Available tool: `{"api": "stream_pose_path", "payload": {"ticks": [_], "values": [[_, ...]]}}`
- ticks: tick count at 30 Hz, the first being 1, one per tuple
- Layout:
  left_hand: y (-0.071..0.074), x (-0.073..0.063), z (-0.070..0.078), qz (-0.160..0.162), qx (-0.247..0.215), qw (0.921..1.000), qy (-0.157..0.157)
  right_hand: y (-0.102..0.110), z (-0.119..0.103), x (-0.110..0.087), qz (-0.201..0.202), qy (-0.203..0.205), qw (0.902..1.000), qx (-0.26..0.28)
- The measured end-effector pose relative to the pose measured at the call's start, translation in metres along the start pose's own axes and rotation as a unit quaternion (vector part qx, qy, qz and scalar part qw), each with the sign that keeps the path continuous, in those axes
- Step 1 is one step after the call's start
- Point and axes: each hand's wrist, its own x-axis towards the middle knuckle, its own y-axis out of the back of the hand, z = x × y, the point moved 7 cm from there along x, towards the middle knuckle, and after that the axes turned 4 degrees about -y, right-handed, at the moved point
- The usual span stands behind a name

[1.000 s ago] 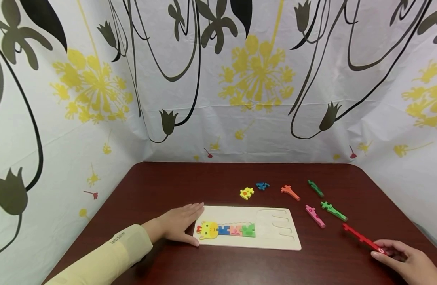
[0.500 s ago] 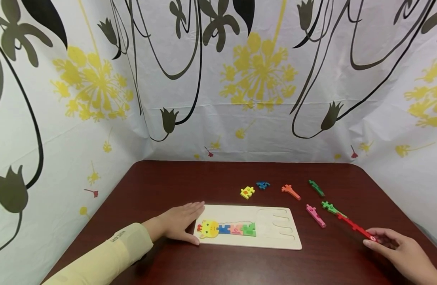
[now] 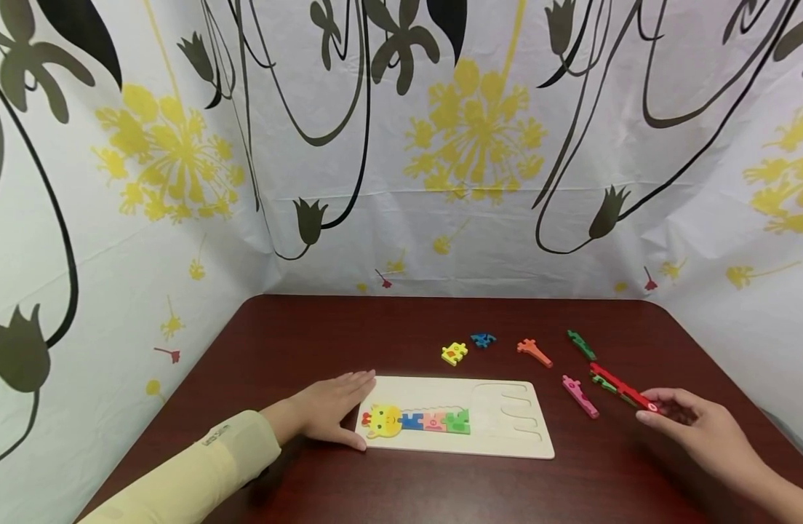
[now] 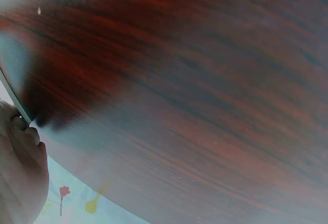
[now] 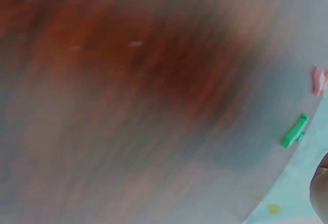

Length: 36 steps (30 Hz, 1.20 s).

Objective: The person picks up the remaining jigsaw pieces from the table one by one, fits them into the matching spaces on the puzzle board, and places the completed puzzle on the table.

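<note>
In the head view my left hand [image 3: 329, 409] rests flat on the left end of a pale wooden puzzle board [image 3: 506, 444], fingers straight. A yellow giraffe-head piece [image 3: 383, 421] lies in the board, followed by blue [image 3: 412, 422], pink [image 3: 434, 422] and green [image 3: 457, 422] neck pieces. Right of the board, my right hand [image 3: 696, 426] pinches the near end of a long red puzzle piece [image 3: 617, 384] between thumb and fingers. This red piece overlaps a light green piece [image 3: 601, 381] and partly hides it. Only the edge of my right hand [image 5: 320, 190] shows in the right wrist view.
On the dark wood table [image 3: 349, 335] lie a yellow piece [image 3: 454, 354], a blue piece [image 3: 483, 340], an orange piece [image 3: 534, 352], a dark green piece [image 3: 581, 345] and a magenta piece [image 3: 580, 397]. A flower-patterned curtain [image 3: 388, 167] hangs behind the table.
My right hand has carried the red piece leftward and away from me, from beside the light green piece to a place overlapping it. My left hand and the board stay put.
</note>
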Motion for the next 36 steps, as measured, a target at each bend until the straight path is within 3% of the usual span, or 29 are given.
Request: {"api": "stream_pose_path", "payload": {"ticks": [11,29,36], "values": [[-0.001,-0.001,0.000,0.004,0.007,1.0000,-0.001,-0.006,-0.031,0.014,0.013,0.052,0.9982,0.027],[-0.002,0.000,-0.001,0.003,0.008,1.0000,-0.005,-0.037,-0.069,0.032,-0.013,0.093,0.9935,0.064],[-0.001,0.000,-0.001,0.002,0.006,1.0000,0.000,-0.053,-0.082,0.037,-0.050,0.075,0.9904,0.105]]}}
